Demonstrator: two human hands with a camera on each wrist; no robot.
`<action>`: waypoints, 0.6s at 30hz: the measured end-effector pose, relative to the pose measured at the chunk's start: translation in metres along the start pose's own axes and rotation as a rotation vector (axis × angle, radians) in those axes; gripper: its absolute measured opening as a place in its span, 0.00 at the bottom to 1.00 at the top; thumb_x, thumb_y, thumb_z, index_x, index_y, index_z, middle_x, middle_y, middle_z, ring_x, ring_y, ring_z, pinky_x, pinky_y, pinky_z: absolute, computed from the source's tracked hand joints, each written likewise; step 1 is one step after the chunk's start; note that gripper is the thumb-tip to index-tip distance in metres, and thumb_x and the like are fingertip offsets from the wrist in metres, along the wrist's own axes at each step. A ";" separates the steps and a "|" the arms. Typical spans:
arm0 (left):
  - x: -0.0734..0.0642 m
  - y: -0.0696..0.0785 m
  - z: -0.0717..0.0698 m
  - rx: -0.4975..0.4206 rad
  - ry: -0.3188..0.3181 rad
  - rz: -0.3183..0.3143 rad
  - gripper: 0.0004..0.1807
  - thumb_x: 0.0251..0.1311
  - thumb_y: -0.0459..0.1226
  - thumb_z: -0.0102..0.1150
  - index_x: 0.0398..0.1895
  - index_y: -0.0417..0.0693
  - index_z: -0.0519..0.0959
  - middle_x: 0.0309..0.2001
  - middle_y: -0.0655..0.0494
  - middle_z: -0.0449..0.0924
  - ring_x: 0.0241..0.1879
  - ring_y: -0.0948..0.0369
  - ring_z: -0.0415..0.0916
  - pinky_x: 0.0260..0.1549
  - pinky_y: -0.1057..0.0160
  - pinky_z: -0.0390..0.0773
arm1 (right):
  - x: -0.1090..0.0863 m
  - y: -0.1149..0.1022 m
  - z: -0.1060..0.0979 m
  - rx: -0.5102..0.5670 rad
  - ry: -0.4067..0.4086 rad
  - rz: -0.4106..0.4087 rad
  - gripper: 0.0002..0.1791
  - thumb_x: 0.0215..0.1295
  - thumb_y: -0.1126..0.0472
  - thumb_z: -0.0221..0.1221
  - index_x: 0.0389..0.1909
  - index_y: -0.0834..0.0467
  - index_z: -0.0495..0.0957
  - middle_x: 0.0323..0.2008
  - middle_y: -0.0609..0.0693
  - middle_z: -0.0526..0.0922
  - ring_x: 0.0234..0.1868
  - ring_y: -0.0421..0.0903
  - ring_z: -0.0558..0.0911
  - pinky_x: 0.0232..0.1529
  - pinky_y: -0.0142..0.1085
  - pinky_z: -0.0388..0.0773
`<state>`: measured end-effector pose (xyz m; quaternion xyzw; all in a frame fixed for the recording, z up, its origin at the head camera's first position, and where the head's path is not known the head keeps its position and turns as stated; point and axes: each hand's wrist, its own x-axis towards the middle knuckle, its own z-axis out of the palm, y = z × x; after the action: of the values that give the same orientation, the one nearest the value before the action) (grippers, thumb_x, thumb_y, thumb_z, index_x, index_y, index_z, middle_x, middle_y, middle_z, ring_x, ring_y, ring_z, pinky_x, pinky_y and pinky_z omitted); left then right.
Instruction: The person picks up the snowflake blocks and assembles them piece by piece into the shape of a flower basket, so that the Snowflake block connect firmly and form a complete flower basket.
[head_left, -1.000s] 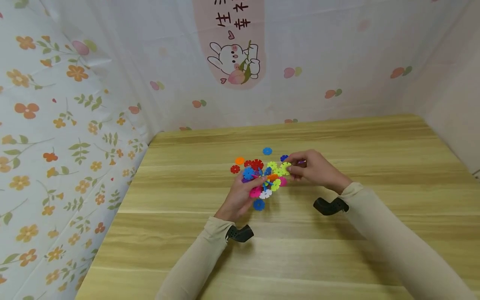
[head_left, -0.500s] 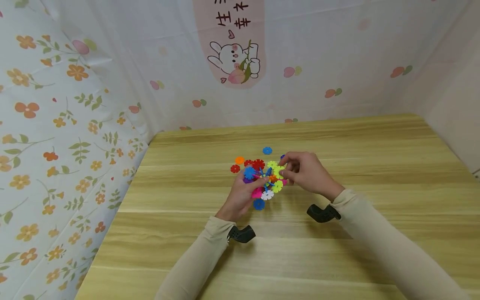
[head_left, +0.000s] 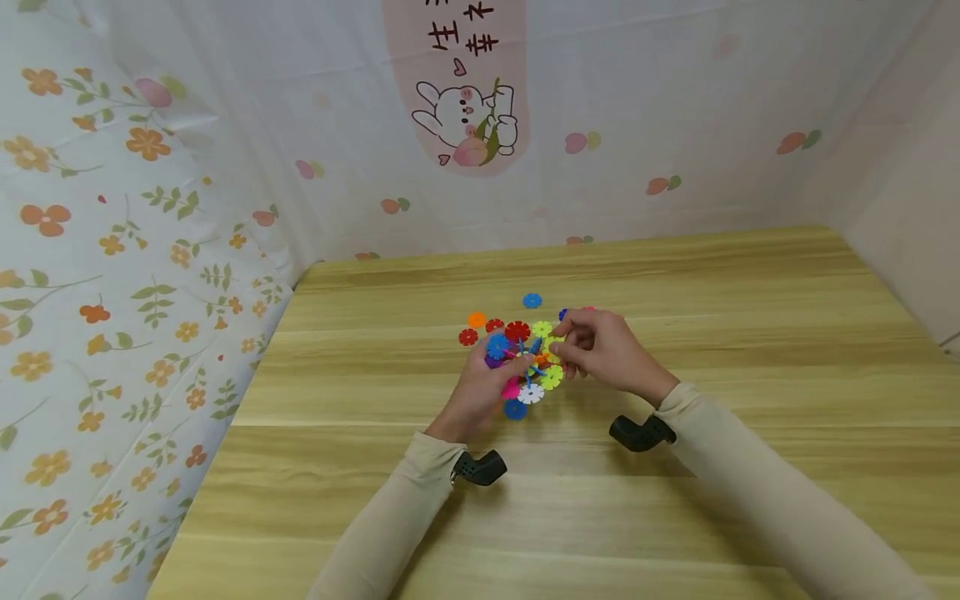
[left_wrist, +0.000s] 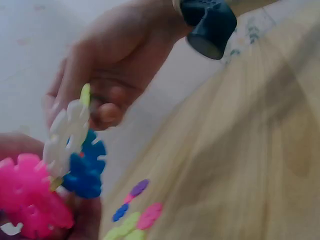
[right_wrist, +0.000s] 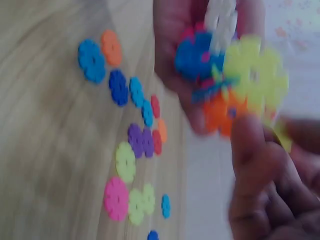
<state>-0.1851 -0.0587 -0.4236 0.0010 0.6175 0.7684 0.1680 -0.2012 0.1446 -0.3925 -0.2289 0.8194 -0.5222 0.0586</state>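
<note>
My left hand grips a cluster of interlocking snowflake discs, its thumb across the top. Among the joined discs are a white disc, a red disc, an orange disc and a pink disc. On the cluster's right side, my right hand pinches a yellow-green disc between thumb and index finger. That disc meets the cluster; whether its slot is engaged I cannot tell. In the left wrist view only the edge of the pinched disc shows. Much of the cluster's underside is hidden by the left hand.
Loose discs lie on the wooden table around the hands: a light blue disc behind, an orange disc and a red disc to the left, a blue disc in front. A printed curtain hangs behind the table.
My right hand has moved left, bringing its yellow-green disc against the cluster. The left hand keeps its grip, with the cluster slightly turned.
</note>
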 end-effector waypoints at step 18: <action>0.000 0.002 -0.020 0.022 -0.016 -0.021 0.25 0.60 0.38 0.59 0.60 0.44 0.66 0.60 0.46 0.66 0.56 0.54 0.67 0.55 0.58 0.69 | 0.023 0.038 0.017 -0.681 -0.055 0.203 0.15 0.50 0.55 0.69 0.25 0.61 0.76 0.21 0.48 0.74 0.25 0.47 0.72 0.23 0.37 0.70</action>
<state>-0.1895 -0.0779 -0.4265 0.0023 0.6244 0.7599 0.1810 -0.2277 0.1342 -0.4300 -0.1669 0.9632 -0.2040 0.0525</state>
